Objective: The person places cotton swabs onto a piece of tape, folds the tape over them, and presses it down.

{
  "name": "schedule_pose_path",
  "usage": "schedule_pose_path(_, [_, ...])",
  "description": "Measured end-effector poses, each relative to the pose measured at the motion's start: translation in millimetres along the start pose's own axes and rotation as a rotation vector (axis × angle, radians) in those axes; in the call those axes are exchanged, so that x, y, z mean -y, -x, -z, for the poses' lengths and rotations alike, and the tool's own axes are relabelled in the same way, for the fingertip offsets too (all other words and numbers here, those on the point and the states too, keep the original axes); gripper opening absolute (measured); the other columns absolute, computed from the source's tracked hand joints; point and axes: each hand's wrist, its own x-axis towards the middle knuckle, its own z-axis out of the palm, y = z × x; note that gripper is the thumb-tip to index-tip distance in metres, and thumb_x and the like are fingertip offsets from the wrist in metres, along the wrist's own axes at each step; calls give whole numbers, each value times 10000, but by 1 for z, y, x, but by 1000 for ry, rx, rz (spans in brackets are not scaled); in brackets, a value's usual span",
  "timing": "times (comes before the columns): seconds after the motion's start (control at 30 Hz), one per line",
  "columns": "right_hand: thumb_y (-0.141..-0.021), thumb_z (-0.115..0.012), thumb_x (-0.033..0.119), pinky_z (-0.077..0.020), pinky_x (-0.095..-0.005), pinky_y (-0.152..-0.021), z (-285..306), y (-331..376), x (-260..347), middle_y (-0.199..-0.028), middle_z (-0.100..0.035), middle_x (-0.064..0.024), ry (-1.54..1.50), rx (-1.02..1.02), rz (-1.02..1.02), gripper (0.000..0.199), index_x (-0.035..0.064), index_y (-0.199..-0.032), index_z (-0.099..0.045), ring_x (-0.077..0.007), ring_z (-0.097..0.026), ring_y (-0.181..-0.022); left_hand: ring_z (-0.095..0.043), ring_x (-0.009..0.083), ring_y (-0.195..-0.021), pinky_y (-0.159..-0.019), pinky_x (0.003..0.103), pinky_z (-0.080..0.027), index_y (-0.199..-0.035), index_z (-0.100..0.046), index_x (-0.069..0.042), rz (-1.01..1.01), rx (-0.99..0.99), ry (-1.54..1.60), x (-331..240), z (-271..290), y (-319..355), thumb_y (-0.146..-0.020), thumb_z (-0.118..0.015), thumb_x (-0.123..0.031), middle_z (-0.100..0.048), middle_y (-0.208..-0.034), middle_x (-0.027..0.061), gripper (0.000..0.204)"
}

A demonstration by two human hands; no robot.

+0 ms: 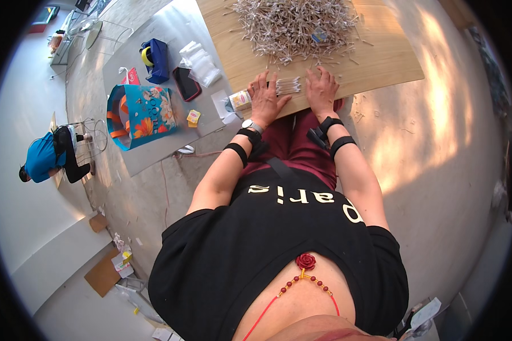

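Note:
A big heap of thin white sticks, like cotton swabs, lies on a pale wooden board in front of me. My left hand lies flat on the board's near edge, fingers spread over a small aligned bundle of sticks. A small filled packet sits just left of that hand. My right hand rests palm down beside the bundle, its fingertips near the heap. Both wrists wear black straps, and the left one has a watch.
A grey mat to the left carries a colourful bag, a blue tape dispenser, a dark phone and clear plastic bags. Another person in a blue top crouches far left. Cardboard scraps lie on the concrete floor.

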Motion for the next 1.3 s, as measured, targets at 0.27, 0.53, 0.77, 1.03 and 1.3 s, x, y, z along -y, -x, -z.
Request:
schedule_pose_path(0.27, [-937,-692,244,-407,-526,-1045,-6,-22,-4,-1369,-581,-71,-101,36,16,392,167,-1321,-670,-291,-531,-1268,-47,341,-1626,-1277,556,0,-1619,-251,53,36,133,-199,11,1,22,-934,-589,-690,-170,-1722,218,1066])
schedule_pose_path(0.53, [-1037,-416,631,-56,-557,-1277,-6,19,-2,-1695,-329,-69,230,269,200,789,61,-1584,-416,-203,-203,-1595,11,336,-1633,-1277,561,61,-1620,-249,70,47,171,-238,5,-19,21,-964,-474,-723,-119,-1740,223,1054])
schedule_pose_path(0.77, [-1028,-346,699,29,-581,-1283,-8,23,2,-1742,-231,-57,275,400,163,860,84,-1630,-351,-192,-114,-1626,-6,343,-1632,-1274,570,67,-1621,-255,63,63,149,-213,2,-28,14,-977,-470,-698,-144,-1733,233,1020])
schedule_pose_path(1.03, [-1022,-339,706,37,-597,-1277,-13,25,12,-1743,-228,-50,287,407,196,870,89,-1635,-342,-188,-96,-1628,-10,354,-1631,-1272,586,54,-1619,-261,63,53,157,-250,-1,-30,15,-967,-546,-580,-140,-1733,239,959])
schedule_pose_path(1.3, [-1032,-321,699,41,-587,-1279,-14,27,9,-1743,-224,-53,265,400,182,863,94,-1648,-306,-184,-93,-1628,-11,356,-1631,-1274,588,55,-1618,-253,71,68,156,-263,-4,-30,13,-966,-549,-586,-136,-1733,241,972])
